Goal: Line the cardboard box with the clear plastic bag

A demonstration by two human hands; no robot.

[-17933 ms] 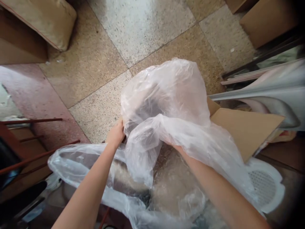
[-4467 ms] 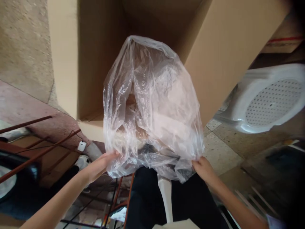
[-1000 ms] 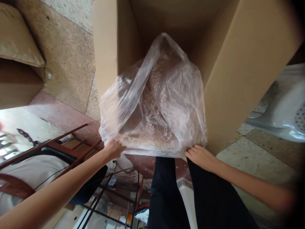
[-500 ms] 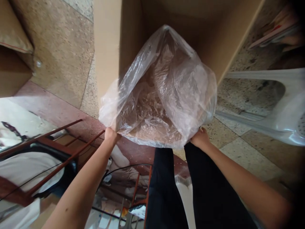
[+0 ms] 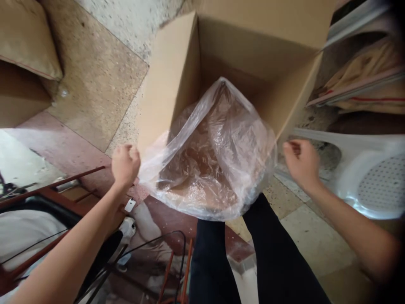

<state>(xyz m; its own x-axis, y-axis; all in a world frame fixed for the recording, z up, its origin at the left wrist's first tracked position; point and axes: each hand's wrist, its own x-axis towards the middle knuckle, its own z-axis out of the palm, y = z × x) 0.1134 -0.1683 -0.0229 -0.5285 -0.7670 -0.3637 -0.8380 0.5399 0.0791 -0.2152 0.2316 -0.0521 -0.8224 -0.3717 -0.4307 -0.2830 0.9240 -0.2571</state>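
Note:
A clear plastic bag [image 5: 234,139] lies open over the near side of a cardboard box [image 5: 167,63], its mouth facing up and its rim hanging over the near edge. My left hand [image 5: 125,165] is curled closed just beside the bag's left edge, with nothing visible in its fingers. On the other side, my right hand [image 5: 302,164] is also closed, apart from the bag and to the right of it. Inside the box, the far part is bare cardboard.
A white plastic stool [image 5: 360,169] stands at the right, below stacked brown items. Red metal frames [image 5: 63,181] with black straps are at lower left. A tan sack [image 5: 28,38] rests on a box at upper left. My legs [image 5: 211,261] are below.
Both hands have let go of the bag's rim and moved outward, my left to the left and my right up and right. The box and bag appear lower in view, with more of the box showing.

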